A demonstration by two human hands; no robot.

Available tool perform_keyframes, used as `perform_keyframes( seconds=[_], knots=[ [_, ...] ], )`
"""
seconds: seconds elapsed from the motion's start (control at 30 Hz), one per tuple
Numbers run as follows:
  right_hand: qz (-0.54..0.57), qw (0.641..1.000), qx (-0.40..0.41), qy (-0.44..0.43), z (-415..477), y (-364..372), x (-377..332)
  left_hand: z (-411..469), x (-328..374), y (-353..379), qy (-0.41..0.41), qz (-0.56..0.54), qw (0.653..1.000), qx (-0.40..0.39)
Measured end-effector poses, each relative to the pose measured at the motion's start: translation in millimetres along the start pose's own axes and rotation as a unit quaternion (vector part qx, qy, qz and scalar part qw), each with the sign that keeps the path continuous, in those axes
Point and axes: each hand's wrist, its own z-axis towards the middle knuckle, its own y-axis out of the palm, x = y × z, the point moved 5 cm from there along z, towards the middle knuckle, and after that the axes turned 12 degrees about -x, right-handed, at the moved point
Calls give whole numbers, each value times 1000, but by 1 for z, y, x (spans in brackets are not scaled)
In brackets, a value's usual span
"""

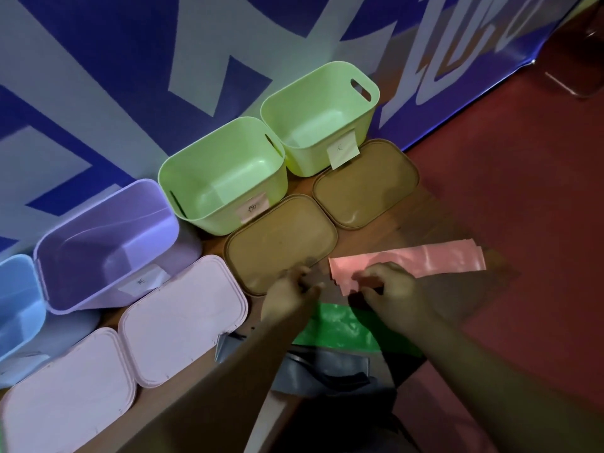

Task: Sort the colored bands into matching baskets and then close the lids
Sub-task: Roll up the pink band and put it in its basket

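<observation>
pinching pink band (425, 259) left edge, right grip (392, 286); left grip (291, 291) beside tan lid (281, 243) rim, hold unclear.

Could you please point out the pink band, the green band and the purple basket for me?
pink band (441, 259): head view, its flat right half.
green band (340, 328): head view, its middle.
purple basket (104, 240): head view, inner wall.

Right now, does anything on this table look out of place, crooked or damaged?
Nothing looks spilled or broken. The only untidy spot is the paper label on the right green basket, which hangs crooked over its front rim. The green band and grey band lie crumpled together, not yet sorted.
</observation>
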Motion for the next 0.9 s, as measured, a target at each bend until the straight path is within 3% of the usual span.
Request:
perform_keyframes(
  seconds=[0.3,0.4,0.53,0.6,0.73,0.9],
  knots=[
    [46,998,-6,38,6,-10,20,52,27,26,-45,113,993,-3],
    [53,997,-9,55,6,-11,23,52,27,34,-59,98,993,-18],
    [56,997,4,53,6,-18,21,49,29,27,-36,90,995,32],
    [63,997,13,46,5,-23,16,45,32,23,-11,89,995,46],
    [66,997,38,19,-2,-38,-4,24,53,15,62,-58,995,45],
    [101,994,26,-24,-16,-60,-35,-14,88,-17,169,-39,985,15]
  ],
)
